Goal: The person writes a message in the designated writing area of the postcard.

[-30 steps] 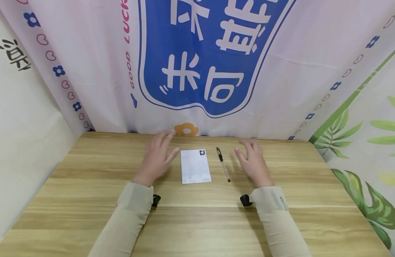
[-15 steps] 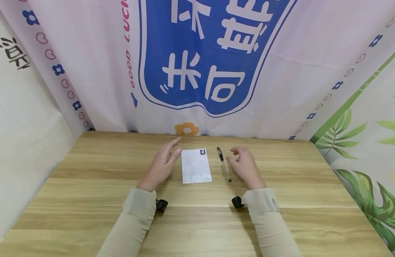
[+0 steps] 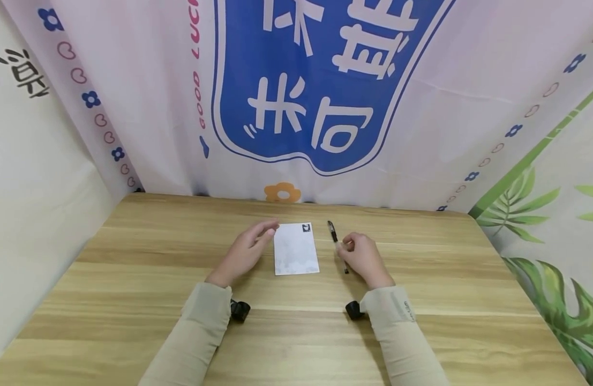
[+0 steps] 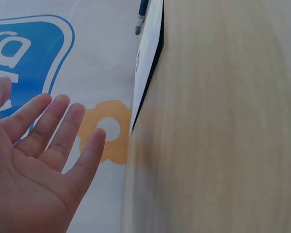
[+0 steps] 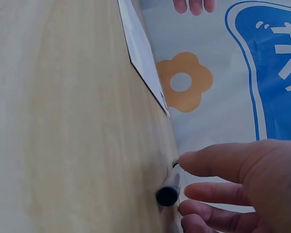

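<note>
A white card (image 3: 296, 252) with a small dark stamp-like square in its top right corner lies flat on the wooden table (image 3: 286, 343). To its right is a clear-barrelled gel pen (image 3: 332, 232) with a black grip and black end. My right hand (image 3: 367, 258) pinches the pen near its middle, thumb and fingertips right at the barrel; in the right wrist view the pen's dark end (image 5: 167, 195) points at the camera. My left hand (image 3: 248, 252) hovers by the card's upper left corner, fingers relaxed and holding nothing, as the left wrist view shows its palm (image 4: 39, 184).
Behind the table's far edge hangs a pale cloth (image 3: 171, 107) printed with a blue sign and an orange flower (image 3: 283, 192). A leaf-patterned wall covering (image 3: 561, 300) stands along the right side. Black wrist cameras (image 3: 240, 310) sit at both cuffs.
My right hand has moved left onto the pen, its fingers curling in. My left hand has come down and nearer the card, its fingers drawing together. Card and pen stay in place.
</note>
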Demonstrator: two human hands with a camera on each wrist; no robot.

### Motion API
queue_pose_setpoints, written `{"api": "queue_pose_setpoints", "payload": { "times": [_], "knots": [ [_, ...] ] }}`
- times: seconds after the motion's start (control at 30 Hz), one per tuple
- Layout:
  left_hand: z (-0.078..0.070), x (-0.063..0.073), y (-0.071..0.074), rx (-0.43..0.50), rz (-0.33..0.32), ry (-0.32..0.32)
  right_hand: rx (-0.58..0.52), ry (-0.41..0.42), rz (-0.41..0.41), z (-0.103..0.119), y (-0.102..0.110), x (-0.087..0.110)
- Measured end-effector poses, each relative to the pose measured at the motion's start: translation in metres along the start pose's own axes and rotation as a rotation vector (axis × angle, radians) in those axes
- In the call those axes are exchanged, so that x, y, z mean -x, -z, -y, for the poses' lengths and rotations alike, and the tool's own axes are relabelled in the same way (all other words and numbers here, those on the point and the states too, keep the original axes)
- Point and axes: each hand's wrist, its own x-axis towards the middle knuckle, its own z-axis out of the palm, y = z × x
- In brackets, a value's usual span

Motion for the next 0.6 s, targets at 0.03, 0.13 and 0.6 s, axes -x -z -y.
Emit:
{"api": "queue_pose_setpoints", "payload": {
  "times": [0.03, 0.13, 0.6],
  "knots": [
    [0.0, 0.0006, 0.0003, 0.004, 0.003, 0.009, -0.003, -0.006, 0.002, -0.0006, -0.0007, 0.0],
    [0.0004, 0.0033, 0.0015, 0.014, 0.013, 0.021, -0.018, -0.009, 0.004, -0.0011, -0.0029, 0.0006],
    [0.0051, 0.0046, -0.0017, -0.006, 0.062, 0.046, 0.006, -0.04, 0.012, 0.0018, -0.0026, 0.0034]
  ]
}}
